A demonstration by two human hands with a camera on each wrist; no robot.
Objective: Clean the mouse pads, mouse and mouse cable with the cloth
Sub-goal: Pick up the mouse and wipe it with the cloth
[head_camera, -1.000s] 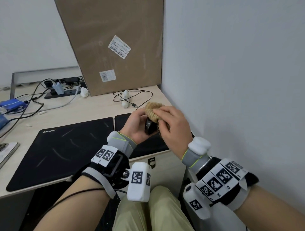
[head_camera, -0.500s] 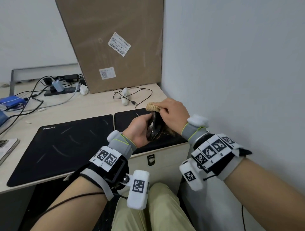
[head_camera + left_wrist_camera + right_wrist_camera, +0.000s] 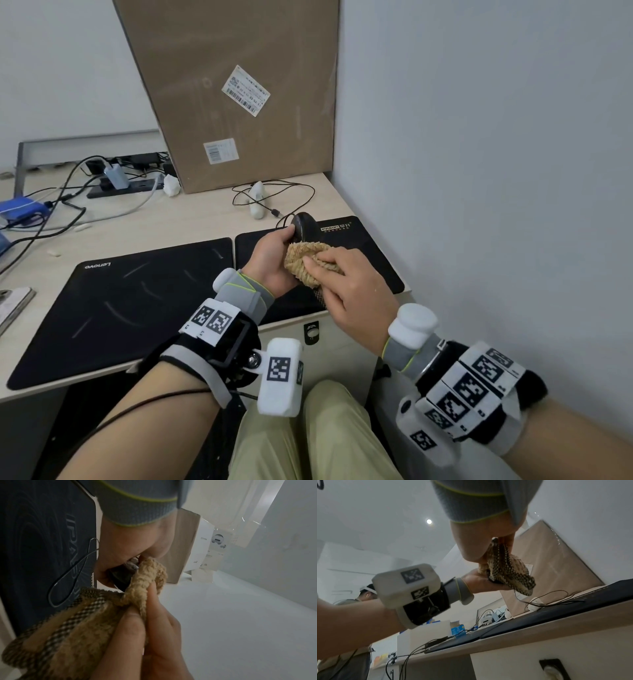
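Observation:
My left hand [image 3: 274, 255] grips a black mouse [image 3: 305, 228] and holds it up above the small black mouse pad [image 3: 373, 246] by the wall. My right hand [image 3: 342, 281] holds a bunched tan cloth [image 3: 305, 260] against the near side of the mouse. In the left wrist view the cloth [image 3: 144, 577] presses on the dark mouse [image 3: 120, 577] inside my fingers. Its thin black cable [image 3: 298, 200] runs back over the desk. A larger black mouse pad [image 3: 120, 301] lies to the left. A checked end of the cloth [image 3: 510, 572] hangs below my right hand.
A tall cardboard box [image 3: 239, 102] leans at the back of the wooden desk [image 3: 171, 219]. White earbud-like pieces [image 3: 257, 202] lie in the cable loop. Chargers and wires [image 3: 102, 181] crowd the back left. The grey wall [image 3: 479, 171] stands close on the right.
The mouse was turned and its far end now points up and away. My right hand and the cloth came down from the mouse's top to its near side.

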